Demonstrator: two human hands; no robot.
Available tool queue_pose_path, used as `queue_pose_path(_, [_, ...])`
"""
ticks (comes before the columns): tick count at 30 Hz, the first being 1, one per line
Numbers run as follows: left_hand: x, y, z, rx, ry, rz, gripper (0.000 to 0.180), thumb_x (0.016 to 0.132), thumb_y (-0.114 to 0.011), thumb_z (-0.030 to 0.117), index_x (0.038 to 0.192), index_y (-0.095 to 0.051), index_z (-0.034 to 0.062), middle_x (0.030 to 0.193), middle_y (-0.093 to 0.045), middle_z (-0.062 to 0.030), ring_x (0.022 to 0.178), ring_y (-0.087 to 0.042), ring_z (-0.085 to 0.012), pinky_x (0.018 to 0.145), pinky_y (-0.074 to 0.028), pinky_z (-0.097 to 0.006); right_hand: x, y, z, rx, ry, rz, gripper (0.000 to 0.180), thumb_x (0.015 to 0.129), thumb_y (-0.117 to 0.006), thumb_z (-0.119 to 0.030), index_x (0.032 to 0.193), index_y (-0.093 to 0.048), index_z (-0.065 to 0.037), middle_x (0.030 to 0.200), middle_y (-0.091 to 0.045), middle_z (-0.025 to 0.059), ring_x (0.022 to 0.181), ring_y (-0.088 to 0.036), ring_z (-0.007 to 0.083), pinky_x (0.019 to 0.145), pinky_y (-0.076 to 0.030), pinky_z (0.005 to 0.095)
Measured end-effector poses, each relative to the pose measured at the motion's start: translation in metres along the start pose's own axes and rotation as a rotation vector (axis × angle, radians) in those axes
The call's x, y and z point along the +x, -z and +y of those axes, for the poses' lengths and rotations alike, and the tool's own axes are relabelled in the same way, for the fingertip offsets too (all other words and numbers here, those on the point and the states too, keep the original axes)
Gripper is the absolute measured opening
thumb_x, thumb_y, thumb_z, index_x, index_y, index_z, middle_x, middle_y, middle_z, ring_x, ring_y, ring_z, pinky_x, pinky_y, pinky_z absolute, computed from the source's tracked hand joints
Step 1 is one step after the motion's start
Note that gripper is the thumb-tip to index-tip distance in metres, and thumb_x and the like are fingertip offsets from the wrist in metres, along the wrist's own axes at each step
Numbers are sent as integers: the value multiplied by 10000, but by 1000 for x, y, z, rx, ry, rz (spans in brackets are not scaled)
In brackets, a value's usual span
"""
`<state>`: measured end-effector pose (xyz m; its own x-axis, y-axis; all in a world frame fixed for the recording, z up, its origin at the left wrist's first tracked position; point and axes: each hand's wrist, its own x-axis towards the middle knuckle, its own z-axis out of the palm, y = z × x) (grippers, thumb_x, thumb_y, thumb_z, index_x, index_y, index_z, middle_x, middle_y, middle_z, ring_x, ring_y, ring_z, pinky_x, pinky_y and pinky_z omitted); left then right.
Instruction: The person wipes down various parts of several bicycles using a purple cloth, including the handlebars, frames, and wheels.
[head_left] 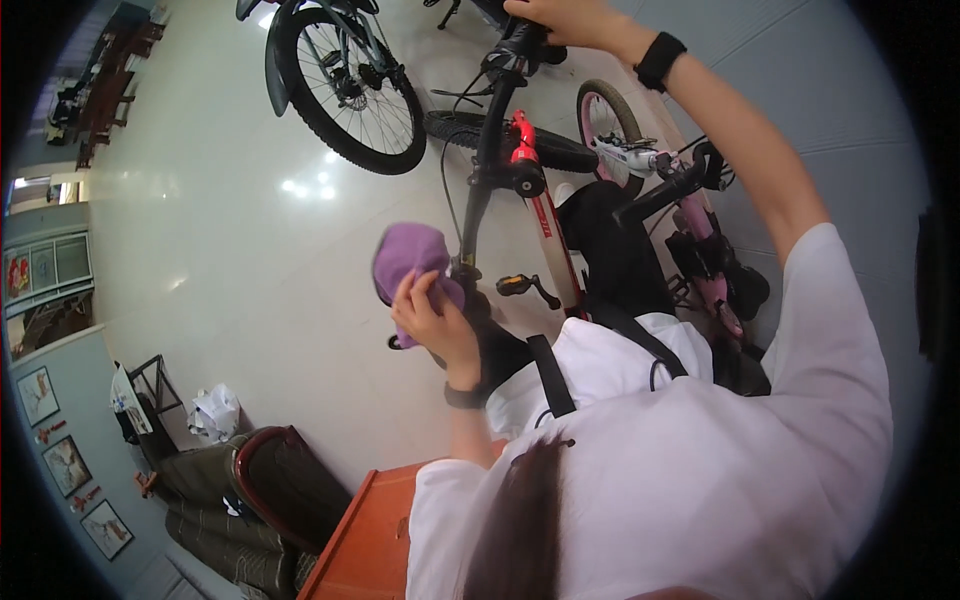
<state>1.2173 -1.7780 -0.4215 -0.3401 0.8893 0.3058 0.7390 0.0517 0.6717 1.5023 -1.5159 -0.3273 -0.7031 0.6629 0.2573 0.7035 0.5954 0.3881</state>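
A bicycle with a red frame (545, 225) and a long black handlebar (478, 215) stands in front of me. My left hand (440, 325) pinches a purple cloth (410, 252), bunched at the left end of the handlebar. The cloth hides most of that end, so I cannot tell how far it wraps round. At the upper edge, the fingers of my right hand (570, 18) close round the black handlebar grip (525, 40) at the other end; part of this hand is cut off. A pedal (515, 285) shows below the frame.
Another bicycle's wheel (350, 95) stands at the upper left. A pink and white small bicycle (625, 155) leans by the grey wall on the right. An orange-brown cabinet (365, 520), a dark sofa (215, 490) and a white plastic bag (213, 412) are at the lower left.
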Motion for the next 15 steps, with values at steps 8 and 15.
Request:
queue_pose_path(8, [-12,-52,-29,224,-20,41,219,768,-533,48,967,-576,127,1078,-524,-44,999,-433,-278,848,-319,-393,-30,-12,11,97,-38,-377,319,587,-729,-234,823,-620,-48,867,-574,109,828,-568,276,704,-466,356])
queue_pose_path(15, [56,-55,-45,128,-272,-67,263,721,-562,26,945,-592,161,1043,-538,3,963,-456,-247,811,-325,-369,-115,2,-7,142,-326,-424,442,513,-764,-399,685,-633,-13,767,-576,133,760,-566,298,687,-482,373])
